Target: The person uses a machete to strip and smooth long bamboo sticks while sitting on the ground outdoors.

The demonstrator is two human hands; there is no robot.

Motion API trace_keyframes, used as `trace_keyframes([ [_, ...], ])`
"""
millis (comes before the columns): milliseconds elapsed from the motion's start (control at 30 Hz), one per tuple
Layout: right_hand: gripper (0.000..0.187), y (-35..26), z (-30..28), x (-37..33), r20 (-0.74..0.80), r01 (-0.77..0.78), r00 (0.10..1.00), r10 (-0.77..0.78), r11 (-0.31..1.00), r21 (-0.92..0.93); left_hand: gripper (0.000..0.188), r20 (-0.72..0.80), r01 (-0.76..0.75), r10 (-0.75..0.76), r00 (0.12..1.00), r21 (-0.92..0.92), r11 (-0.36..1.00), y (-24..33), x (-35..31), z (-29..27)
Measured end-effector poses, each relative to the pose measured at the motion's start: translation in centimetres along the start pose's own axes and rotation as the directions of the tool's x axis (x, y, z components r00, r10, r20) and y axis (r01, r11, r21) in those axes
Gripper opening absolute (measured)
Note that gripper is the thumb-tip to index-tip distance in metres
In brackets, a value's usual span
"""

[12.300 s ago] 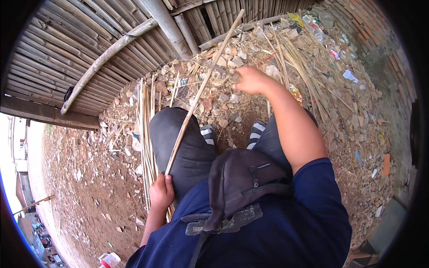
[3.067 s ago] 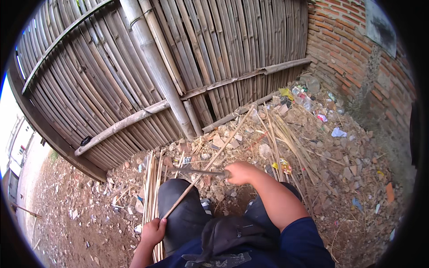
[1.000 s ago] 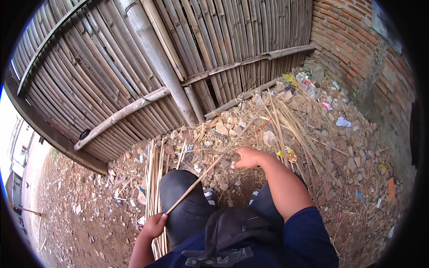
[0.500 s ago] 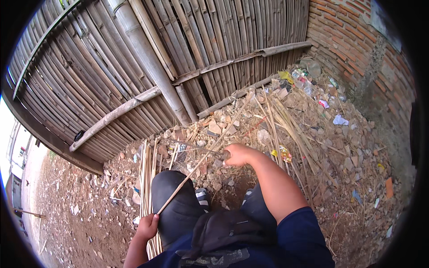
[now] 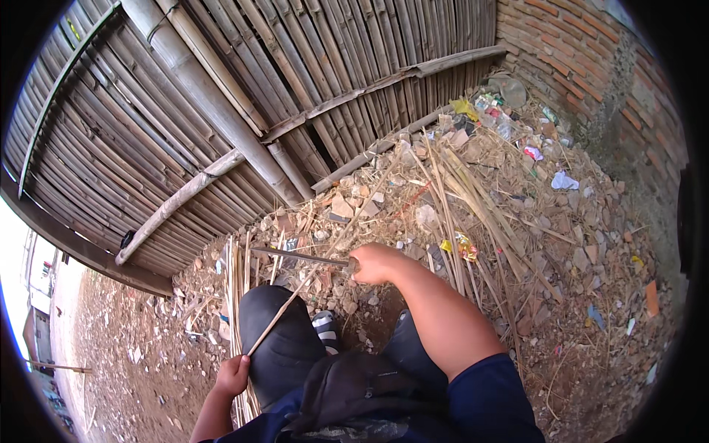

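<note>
My left hand (image 5: 233,374) is closed around the near end of a long, thin bamboo strip (image 5: 278,316). The strip slants over my left knee, up and away to the right. My right hand (image 5: 374,263) grips the handle of a long knife (image 5: 303,257), mostly hidden in the fist. Its blade points left and crosses the strip beyond the knee; whether the edge touches the strip I cannot tell. Beside my left leg lies a bundle of pale bamboo strips (image 5: 236,310), partly covered by the knee and hand.
A bamboo fence (image 5: 244,88) rises ahead, meeting a brick wall (image 5: 576,55) at the right. More split bamboo (image 5: 473,188) lies on the stony ground ahead. Litter (image 5: 495,114) is heaped in the corner, with a crumpled wrapper (image 5: 466,249) nearer.
My right hand has moved slightly left with the knife, whose blade now shows more plainly across the strip. My left hand keeps its hold. The view has shifted slightly.
</note>
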State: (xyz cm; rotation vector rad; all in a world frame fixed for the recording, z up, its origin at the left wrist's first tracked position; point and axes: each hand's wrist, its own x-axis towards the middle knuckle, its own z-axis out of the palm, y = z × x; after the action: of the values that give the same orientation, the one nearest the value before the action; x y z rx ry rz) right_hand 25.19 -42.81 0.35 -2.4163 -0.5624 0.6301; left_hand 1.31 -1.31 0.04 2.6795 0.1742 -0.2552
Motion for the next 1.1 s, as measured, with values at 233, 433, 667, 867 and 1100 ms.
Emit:
trace_keyframes([
  [233, 0.028, -1.6, 0.5, -0.9, 0.03, 0.088, 0.996, -0.088, 0.996, -0.017, 0.049, -0.025, 0.039, -0.038, 0.999, 0.032, 0.999, 0.1, -1.1, 0.4],
  [433, 0.03, 0.3, 1.5, 0.5, -0.071, 0.023, 0.997, -0.022, 1.0, 0.016, 0.052, -0.004, 0.016, -0.016, 1.0, 0.036, 0.999, 0.2, -0.8, 0.1],
  [667, 0.029, -2.6, 1.7, -0.2, 0.082, -0.014, 0.997, 0.016, 1.0, -0.019, 0.051, -0.038, -0.047, 0.049, 0.998, 0.033, 0.998, -1.1, -1.2, 0.8],
  [867, 0.028, -2.5, 2.6, 0.8, -0.186, -0.005, 0.983, -0.006, 0.998, -0.058, 0.046, -0.037, 0.002, 0.0, 0.999, 0.07, 0.998, -0.6, -1.6, -0.1],
  [1100, 0.027, -3.2, 1.5, 0.8, 0.013, -0.149, 0.989, 0.149, 0.989, 0.009, 0.043, -0.104, -0.005, 0.02, 0.994, 0.138, 0.99, -0.3, -0.9, 1.2],
])
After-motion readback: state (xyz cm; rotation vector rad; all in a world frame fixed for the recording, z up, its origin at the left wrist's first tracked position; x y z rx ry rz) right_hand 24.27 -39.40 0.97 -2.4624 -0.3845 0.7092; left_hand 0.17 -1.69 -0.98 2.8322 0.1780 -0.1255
